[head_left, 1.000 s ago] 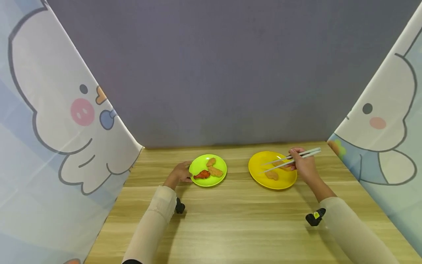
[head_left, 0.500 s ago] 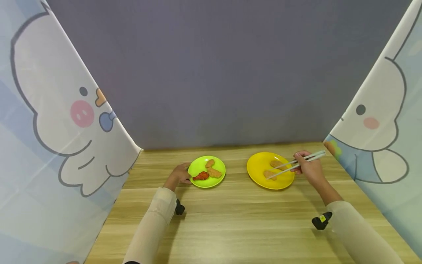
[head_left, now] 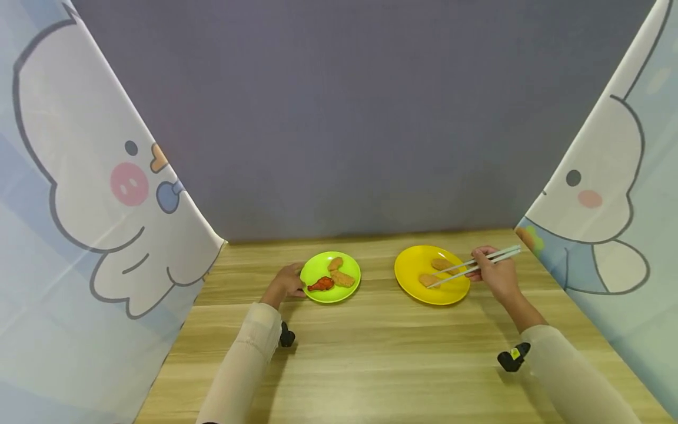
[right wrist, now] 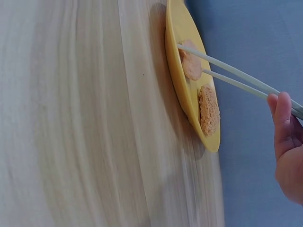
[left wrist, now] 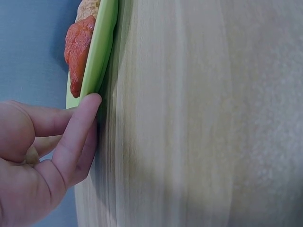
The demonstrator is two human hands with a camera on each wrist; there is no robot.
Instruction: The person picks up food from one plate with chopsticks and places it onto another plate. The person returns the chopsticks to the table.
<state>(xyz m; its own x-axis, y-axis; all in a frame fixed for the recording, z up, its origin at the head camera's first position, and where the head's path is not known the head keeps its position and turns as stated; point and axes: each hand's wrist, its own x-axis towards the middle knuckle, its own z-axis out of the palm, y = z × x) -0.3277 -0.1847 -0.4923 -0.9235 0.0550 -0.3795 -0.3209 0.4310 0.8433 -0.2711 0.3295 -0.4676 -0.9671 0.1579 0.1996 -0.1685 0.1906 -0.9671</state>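
Observation:
My left hand [head_left: 289, 280] holds the rim of a lime-green plate [head_left: 324, 297], its fingertips at the edge in the left wrist view. On that plate lie a red chicken drumstick [head_left: 321, 284] and two golden fried chicken pieces [head_left: 342, 278]. To the right, my right hand [head_left: 497, 274] grips a pair of pale chopsticks [right wrist: 236, 78] reaching over the yellow plate [head_left: 410, 268]. Their tips stand apart on either side of the nearer fried piece [right wrist: 191, 64]; whether both touch it I cannot tell. A rougher breaded piece [right wrist: 209, 111] lies behind it, partly under the chopsticks in the head view.
Both plates stand toward the back of a wood-grain table [head_left: 360, 353]. A grey panel [head_left: 371, 118] rises behind it, with cartoon-printed panels [head_left: 582, 235] at the sides. Small black cameras [head_left: 512, 357] sit at both wrists.
My right hand has drawn back rightward from over the yellow plate, and the chopstick tips have come to the nearer fried piece. The left hand keeps its place at the green plate.

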